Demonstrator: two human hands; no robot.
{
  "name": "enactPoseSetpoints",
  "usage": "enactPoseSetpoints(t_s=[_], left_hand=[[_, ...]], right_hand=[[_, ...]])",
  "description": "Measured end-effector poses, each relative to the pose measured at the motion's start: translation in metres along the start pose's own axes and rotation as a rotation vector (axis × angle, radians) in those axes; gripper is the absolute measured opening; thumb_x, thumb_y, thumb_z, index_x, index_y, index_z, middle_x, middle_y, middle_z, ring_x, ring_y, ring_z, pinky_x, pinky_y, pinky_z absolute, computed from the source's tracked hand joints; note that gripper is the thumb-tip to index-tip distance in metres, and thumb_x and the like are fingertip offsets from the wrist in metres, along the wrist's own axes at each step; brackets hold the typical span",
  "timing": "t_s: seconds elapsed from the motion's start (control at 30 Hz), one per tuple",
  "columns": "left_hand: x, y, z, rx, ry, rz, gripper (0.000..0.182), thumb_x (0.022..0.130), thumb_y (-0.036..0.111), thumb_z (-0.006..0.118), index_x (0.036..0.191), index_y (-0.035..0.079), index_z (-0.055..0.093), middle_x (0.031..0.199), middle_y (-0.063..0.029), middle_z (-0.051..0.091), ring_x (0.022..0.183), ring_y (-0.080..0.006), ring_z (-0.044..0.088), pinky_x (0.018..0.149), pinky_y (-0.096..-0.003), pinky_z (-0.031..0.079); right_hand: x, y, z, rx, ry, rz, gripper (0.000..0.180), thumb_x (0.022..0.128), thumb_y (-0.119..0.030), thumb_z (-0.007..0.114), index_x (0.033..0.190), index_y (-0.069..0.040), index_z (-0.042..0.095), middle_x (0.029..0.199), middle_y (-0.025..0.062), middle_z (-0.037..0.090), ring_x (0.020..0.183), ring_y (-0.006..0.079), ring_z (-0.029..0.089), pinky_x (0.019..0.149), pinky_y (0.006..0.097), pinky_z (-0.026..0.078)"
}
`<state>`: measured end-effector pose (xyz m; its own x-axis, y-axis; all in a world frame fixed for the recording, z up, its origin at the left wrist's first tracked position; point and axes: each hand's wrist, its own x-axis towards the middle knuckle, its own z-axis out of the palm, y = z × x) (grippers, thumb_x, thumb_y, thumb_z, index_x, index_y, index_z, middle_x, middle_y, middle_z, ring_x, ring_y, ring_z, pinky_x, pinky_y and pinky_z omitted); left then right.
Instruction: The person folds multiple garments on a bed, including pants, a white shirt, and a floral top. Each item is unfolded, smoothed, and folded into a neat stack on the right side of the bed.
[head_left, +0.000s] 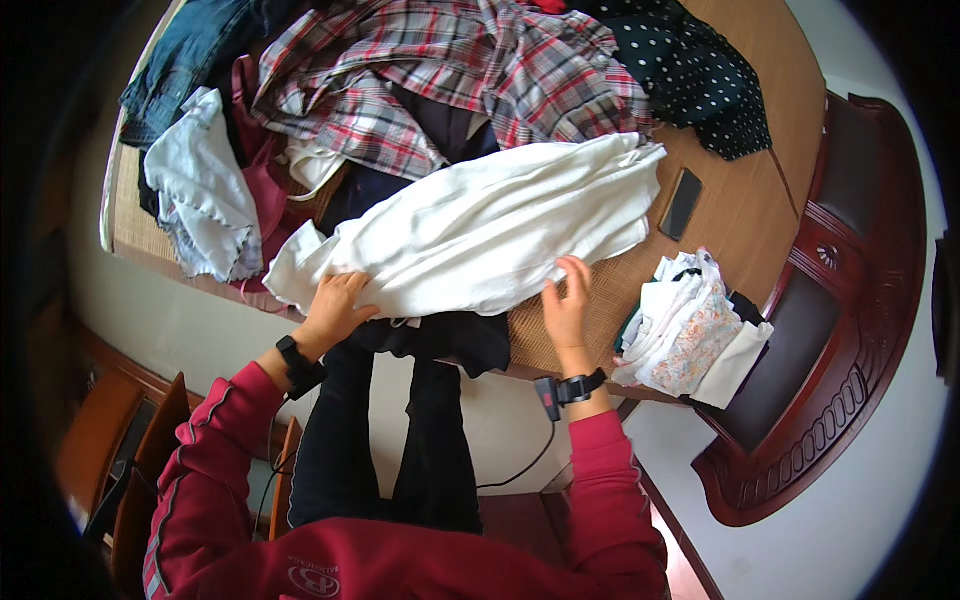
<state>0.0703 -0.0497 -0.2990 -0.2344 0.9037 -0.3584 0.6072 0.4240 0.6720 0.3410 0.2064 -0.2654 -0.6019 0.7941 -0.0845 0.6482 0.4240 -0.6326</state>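
A white garment (480, 225) lies lengthwise across the near side of the table, creased and loosely gathered. My left hand (335, 309) rests on its lower left part, fingers over the fabric and thumb pointing along the near edge; whether it pinches the cloth is unclear. At the near right edge of the garment is my right hand (568, 304), its thumb and fingers apart and the fingertips close to or touching the fabric. Under the white garment a black garment (442, 337) hangs over the table edge.
A plaid shirt (450, 67), jeans (180, 67), a polka-dot garment (690, 75) and a pale ruffled cloth (206, 187) lie heaped around. A phone (681, 204) and a stack of folded clothes (686, 330) sit right on the woven table mat (540, 341). Beyond stands a carved wooden chair (817, 300).
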Motion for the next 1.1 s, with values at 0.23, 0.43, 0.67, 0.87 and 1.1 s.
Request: enactPoseSetpoints(t_s=[0.23,0.43,0.67,0.87,1.1], left_hand=[[-0.03,-0.025,-0.009,-0.491,-0.228,-0.08,0.021,0.072,0.008,0.073,0.084,-0.002,0.059,0.084,-0.0188,0.061,0.076,-0.034,0.059,0.069,-0.0377,0.047],[-0.053,-0.048,-0.019,-0.324,-0.34,0.051,0.02,0.071,0.007,0.071,0.089,0.002,0.063,0.081,-0.0146,0.063,0.081,-0.0326,0.06,0.073,-0.0383,0.048],[-0.072,-0.044,0.003,-0.092,-0.086,0.146,0.028,0.069,0.02,0.075,0.082,0.003,0.058,0.092,-0.0123,0.061,0.087,-0.0338,0.058,0.077,-0.0411,0.046],[-0.107,-0.034,0.025,-0.747,0.346,-0.951,0.04,0.082,0.026,0.073,0.101,-0.002,0.053,0.088,-0.0064,0.059,0.081,-0.013,0.054,0.074,-0.0293,0.046],[-0.058,-0.039,0.03,-1.217,0.525,-0.769,0.059,0.083,0.028,0.07,0.128,-0.002,0.045,0.123,-0.0109,0.056,0.109,-0.0209,0.053,0.095,-0.0349,0.04]], right_hand=[[0.001,-0.024,0.014,-0.141,-0.022,-0.198,0.044,0.077,-0.009,0.064,0.119,-0.004,0.053,0.129,0.0149,0.046,0.118,0.0341,0.045,0.098,0.0428,0.038],[0.003,-0.029,0.043,-0.369,-0.188,-0.311,0.061,0.081,-0.025,0.065,0.136,-0.013,0.042,0.147,0.0138,0.031,0.137,0.0333,0.026,0.107,0.0523,0.024],[0.026,-0.029,0.068,-0.391,-0.146,-0.305,0.066,0.083,-0.033,0.063,0.14,-0.015,0.037,0.149,0.0149,0.027,0.138,0.0344,0.022,0.108,0.059,0.017],[0.001,-0.072,0.087,-0.032,-0.242,-0.515,0.065,0.083,-0.023,0.063,0.141,-0.012,0.035,0.149,0.0152,0.026,0.138,0.0348,0.025,0.11,0.0506,0.023],[-0.034,-0.093,0.139,0.189,-0.394,-0.576,0.065,0.08,-0.019,0.067,0.137,-0.01,0.038,0.146,0.015,0.03,0.136,0.0338,0.029,0.109,0.0466,0.028]])
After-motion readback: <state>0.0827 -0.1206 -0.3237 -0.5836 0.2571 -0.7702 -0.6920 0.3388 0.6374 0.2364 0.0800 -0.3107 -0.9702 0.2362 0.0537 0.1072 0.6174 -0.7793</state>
